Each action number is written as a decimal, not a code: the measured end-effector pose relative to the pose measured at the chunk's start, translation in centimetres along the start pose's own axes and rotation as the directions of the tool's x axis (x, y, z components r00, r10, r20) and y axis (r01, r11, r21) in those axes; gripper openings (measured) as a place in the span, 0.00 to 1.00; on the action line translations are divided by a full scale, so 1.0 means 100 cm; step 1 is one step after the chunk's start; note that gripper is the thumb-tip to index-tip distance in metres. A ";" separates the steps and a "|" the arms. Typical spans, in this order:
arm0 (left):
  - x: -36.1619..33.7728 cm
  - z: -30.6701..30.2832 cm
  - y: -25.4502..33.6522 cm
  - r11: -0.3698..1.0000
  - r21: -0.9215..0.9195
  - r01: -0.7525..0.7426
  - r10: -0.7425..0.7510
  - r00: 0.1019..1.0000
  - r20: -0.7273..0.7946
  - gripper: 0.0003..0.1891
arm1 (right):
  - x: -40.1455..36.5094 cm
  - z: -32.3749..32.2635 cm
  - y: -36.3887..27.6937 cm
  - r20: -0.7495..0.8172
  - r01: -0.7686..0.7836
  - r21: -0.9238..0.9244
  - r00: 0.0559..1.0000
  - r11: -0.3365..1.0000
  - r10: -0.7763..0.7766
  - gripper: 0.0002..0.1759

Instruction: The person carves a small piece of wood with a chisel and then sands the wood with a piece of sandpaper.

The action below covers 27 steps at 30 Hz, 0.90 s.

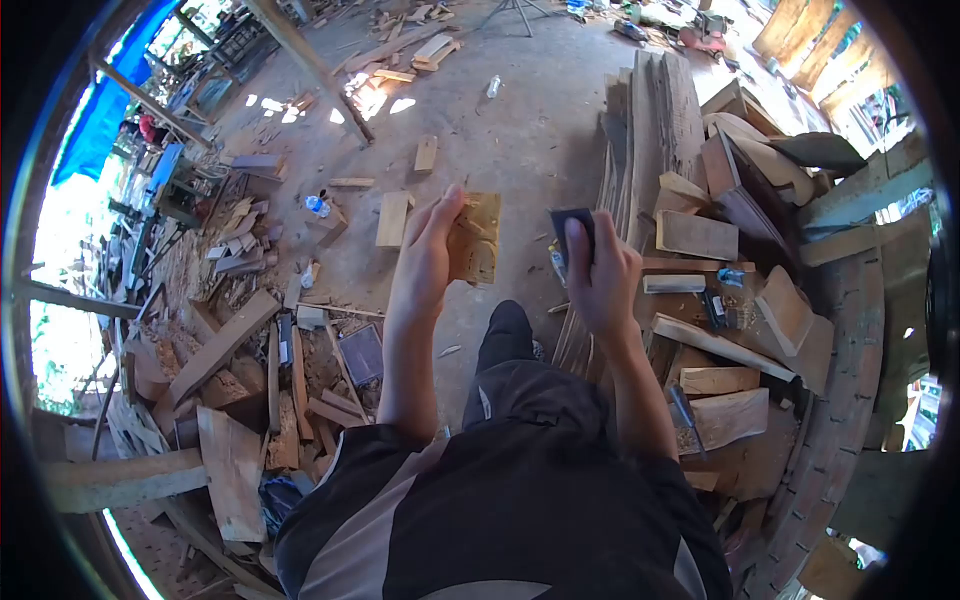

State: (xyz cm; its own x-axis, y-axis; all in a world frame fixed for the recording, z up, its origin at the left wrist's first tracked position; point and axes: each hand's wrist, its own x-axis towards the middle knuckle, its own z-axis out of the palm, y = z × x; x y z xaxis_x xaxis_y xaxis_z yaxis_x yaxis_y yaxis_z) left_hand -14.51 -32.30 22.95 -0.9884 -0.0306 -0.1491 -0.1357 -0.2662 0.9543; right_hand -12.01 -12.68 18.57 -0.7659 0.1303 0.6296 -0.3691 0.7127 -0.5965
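My left hand (428, 250) is closed on the edge of a flat yellow-brown piece (480, 238) with a shiny, marked surface, held upright in front of me. To its right, my right hand (606, 275) grips a dark, flat rectangular piece (560, 222), the thumb pressed along its face. The two pieces are apart, with bare floor showing between them. What either piece is exactly, I cannot make out. Below the hands a dark shoe (510, 325) shows on the concrete floor.
Wood offcuts (230, 345) are heaped on the left. On the right, long planks (665, 110) lie near a bench strewn with wood blocks (697, 235) and a chisel-like tool (686, 410). A wooden post (310, 65) stands ahead; a plastic bottle (493, 86) is on the floor.
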 end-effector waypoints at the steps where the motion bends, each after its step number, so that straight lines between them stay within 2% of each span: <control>1: 0.002 0.001 -0.004 0.997 0.071 0.008 -0.010 1.000 0.030 0.17 | 0.014 -0.004 -0.016 -0.042 0.093 0.070 0.995 0.993 -0.090 0.09; 2: 0.001 0.003 -0.005 0.997 0.071 0.010 -0.012 0.999 0.032 0.17 | 0.023 -0.007 -0.028 -0.090 0.189 0.138 0.980 0.972 -0.178 0.09; 4: -0.001 0.010 -0.005 0.998 0.067 0.006 -0.015 0.992 0.127 0.15 | 0.036 -0.008 -0.040 -0.070 0.228 0.111 0.973 0.967 -0.221 0.09; 7: -0.011 0.022 0.003 0.997 0.070 0.018 -0.029 0.986 0.165 0.16 | 0.042 0.000 -0.046 -0.072 0.284 0.110 0.958 0.953 -0.277 0.10; 8: -0.009 0.021 0.001 0.998 0.068 0.015 -0.026 0.986 0.162 0.16 | 0.040 0.003 -0.046 -0.070 0.276 0.092 0.960 0.957 -0.270 0.11; 10: -0.003 0.017 -0.007 0.998 0.057 -0.015 0.000 0.968 0.249 0.20 | 0.038 0.008 -0.043 -0.063 0.273 0.076 0.961 0.959 -0.269 0.11; 16: -0.003 0.019 -0.018 0.999 0.034 -0.025 0.013 0.955 0.298 0.19 | 0.029 0.008 -0.035 -0.067 0.215 0.110 0.976 0.971 -0.208 0.10; 22: -0.001 0.020 -0.026 0.995 -0.030 0.094 -0.078 0.936 0.343 0.19 | 0.020 0.007 -0.031 -0.034 0.166 0.099 0.986 0.981 -0.164 0.10; 25: 0.000 0.023 -0.028 0.997 -0.025 0.078 -0.064 0.934 0.352 0.19 | 0.020 0.006 -0.030 -0.085 0.176 0.098 0.982 0.980 -0.168 0.10; 27: 0.005 0.021 -0.034 0.997 -0.023 0.080 -0.065 0.926 0.372 0.19 | 0.020 0.002 -0.031 -0.055 0.161 0.062 0.986 0.985 -0.158 0.10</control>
State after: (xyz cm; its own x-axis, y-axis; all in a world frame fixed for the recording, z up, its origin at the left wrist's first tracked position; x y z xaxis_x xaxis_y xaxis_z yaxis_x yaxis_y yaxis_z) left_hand -14.68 -29.41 20.20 -0.9319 0.3473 -0.1043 -0.2126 -0.2903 0.9330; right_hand -12.48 -14.80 21.59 -0.6679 0.0542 0.7423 -0.5197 0.6799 -0.5173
